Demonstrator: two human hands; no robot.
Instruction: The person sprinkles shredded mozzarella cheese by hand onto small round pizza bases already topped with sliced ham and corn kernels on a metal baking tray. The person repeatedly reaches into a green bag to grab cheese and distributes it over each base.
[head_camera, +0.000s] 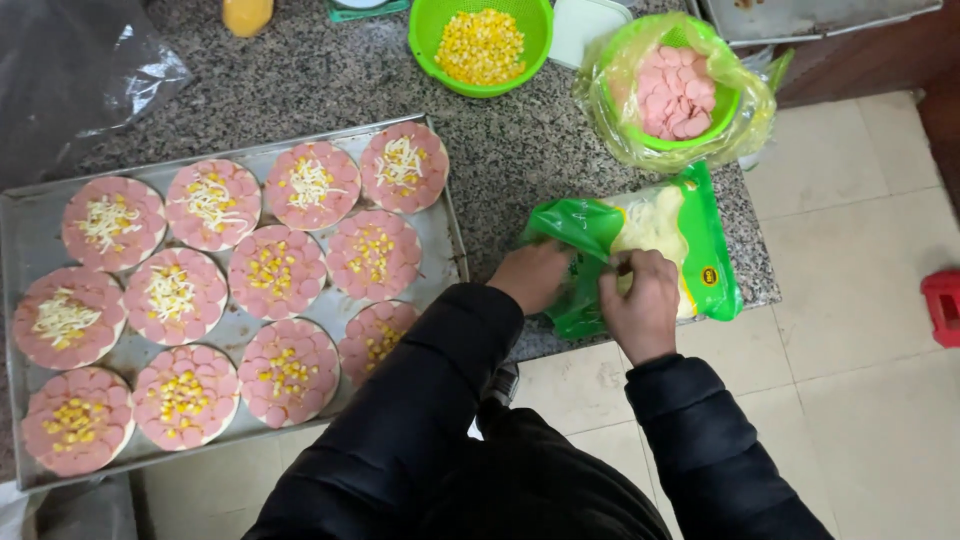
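Both hands are at a green plastic bag of shredded white cheese (655, 245), which lies on the granite counter (520, 150) at its front edge, just right of the metal baking tray (30, 215). The left hand (533, 275) is curled closed around the bag's bunched left end, gripping the crumpled green film. The right hand (640, 300) rests on the bag's middle, fingers bent and pinching the plastic at the opening — how deep the fingertips go inside I cannot tell. Both sleeves are black and padded.

Left of the bag, the tray holds 12 round pizza bases covered in pink sausage slices (277, 272). 6 of them carry shredded cheese, and the other 6 carry yellow corn kernels; 1 corn-topped base nearest the bag is partly hidden by the left sleeve.

Behind the bag, farther back on the counter, sits a green bowl of pink sausage slices (675, 95) wrapped in clear plastic. Left of that bowl — well behind the bag — stands a green colander of corn kernels (481, 45).
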